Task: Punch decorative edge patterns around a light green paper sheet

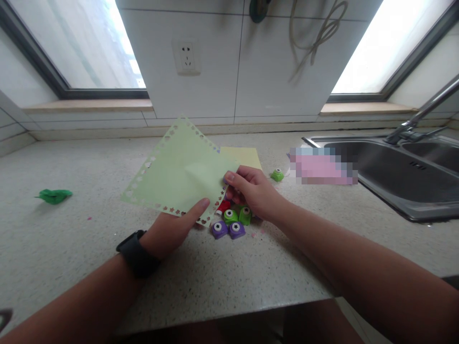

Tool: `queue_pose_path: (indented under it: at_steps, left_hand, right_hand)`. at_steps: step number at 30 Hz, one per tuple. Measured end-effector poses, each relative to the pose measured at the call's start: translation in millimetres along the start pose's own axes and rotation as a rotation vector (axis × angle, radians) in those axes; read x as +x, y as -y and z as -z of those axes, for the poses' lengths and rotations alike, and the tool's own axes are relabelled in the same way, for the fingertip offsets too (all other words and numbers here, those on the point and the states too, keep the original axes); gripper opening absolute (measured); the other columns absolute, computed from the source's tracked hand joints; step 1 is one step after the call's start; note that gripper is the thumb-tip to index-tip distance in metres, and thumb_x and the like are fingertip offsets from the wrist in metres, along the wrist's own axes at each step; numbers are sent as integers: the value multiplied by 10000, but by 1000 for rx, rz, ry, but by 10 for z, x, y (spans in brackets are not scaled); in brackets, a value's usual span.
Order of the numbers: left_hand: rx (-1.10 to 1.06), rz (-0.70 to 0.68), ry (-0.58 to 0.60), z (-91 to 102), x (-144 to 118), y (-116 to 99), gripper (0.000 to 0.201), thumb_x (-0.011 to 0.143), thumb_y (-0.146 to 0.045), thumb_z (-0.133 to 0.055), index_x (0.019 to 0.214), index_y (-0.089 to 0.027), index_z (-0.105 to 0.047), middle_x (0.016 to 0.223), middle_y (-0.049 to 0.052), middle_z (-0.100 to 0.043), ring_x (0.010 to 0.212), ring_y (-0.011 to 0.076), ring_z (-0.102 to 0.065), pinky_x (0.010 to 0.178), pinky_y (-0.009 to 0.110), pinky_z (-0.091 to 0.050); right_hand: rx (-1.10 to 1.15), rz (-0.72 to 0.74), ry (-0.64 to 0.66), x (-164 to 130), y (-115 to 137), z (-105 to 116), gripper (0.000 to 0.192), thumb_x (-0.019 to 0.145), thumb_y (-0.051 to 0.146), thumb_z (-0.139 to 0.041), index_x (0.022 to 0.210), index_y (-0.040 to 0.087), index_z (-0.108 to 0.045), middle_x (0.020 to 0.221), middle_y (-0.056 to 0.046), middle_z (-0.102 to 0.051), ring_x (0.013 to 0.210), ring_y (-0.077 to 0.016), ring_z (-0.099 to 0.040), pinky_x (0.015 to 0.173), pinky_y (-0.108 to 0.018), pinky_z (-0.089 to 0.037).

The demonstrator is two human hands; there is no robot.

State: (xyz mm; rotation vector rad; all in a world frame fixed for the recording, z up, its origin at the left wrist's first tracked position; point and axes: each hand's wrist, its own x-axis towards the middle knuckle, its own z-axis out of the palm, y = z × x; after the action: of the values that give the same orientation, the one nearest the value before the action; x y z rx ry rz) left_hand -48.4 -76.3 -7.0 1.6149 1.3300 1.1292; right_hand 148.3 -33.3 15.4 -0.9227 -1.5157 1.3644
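Nearest, the left hand supports the light green sheet from below, its grip pinching the punched near edge. Just beyond, the right hand is closed on the sheet's right edge above the small punches on the table. For clean punching, the edge is best kept flat and taut. Whether a punch is held under the right hand cannot be told.

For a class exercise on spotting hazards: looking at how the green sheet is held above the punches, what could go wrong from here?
1. The green sheet is pinched only at its lower edge by the left hand and right hand, so its punched border might tear.
2. The craft punches crowd beneath; either hand could knock them.
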Motion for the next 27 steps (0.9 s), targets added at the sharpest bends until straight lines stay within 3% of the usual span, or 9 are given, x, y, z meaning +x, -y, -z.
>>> queue_pose_path:
  at_steps: [10, 16, 19, 22, 24, 27]
  left_hand:
    - [7, -13, 8, 14, 15, 25, 395, 874, -420, -581, 1219, -246, -662, 1252, 71, -686, 1270, 250, -553, 1167, 432, -316]
    - [55, 30, -18, 37, 7, 22, 365, 861, -466, -585, 1100, -216, -705, 1215, 90, -700, 1255, 269, -556, 1164, 441, -308]
    - [63, 75, -24, 48, 6, 2, 353, 847, -501, -592, 953, -189, -719, 1062, 103, -745, 1064, 285, -651, 1065, 450, -424]
    - [18, 116, 48, 50, 4, -32, 371, 866, -522, -555, 779, -189, -694, 735, 62, -722, 740, 240, -663, 824, 400, -543]
    - [-15, 135, 96, 47, 6, -56, 404, 887, -529, -520, 738, -187, -674, 606, 29, -650, 600, 202, -603, 684, 355, -537]
    - [-54, 157, 111, 38, 19, -85, 424, 890, -540, -509, 760, -172, -675, 599, 30, -646, 554, 180, -572, 622, 327, -508]
  right_hand:
    - [-21, -12, 21, -9, 35, 15, 353, 886, 497, -613, 744, 187, -521, 590, 10, -588, 457, -82, -477, 412, -214, -316]
    - [77, -1, -6, 12, 79, 144, 346, 907, 509, -577, 761, 203, -509, 606, 14, -589, 452, -89, -486, 396, -222, -293]
    - [90, 6, -79, 33, 76, 253, 351, 912, 535, -554, 792, 206, -532, 588, 18, -566, 440, -96, -473, 390, -234, -281]
    - [50, 37, -148, 62, 70, 385, 361, 926, 538, -521, 820, 197, -571, 588, 14, -559, 437, -96, -443, 405, -245, -300]
    - [-11, 63, -173, 83, 73, 482, 365, 928, 532, -515, 821, 189, -583, 607, 9, -559, 454, -97, -434, 418, -247, -309]
    - [-180, 109, -208, 107, 93, 634, 370, 916, 528, -535, 814, 179, -604, 628, 16, -537, 505, -105, -441, 461, -254, -333]
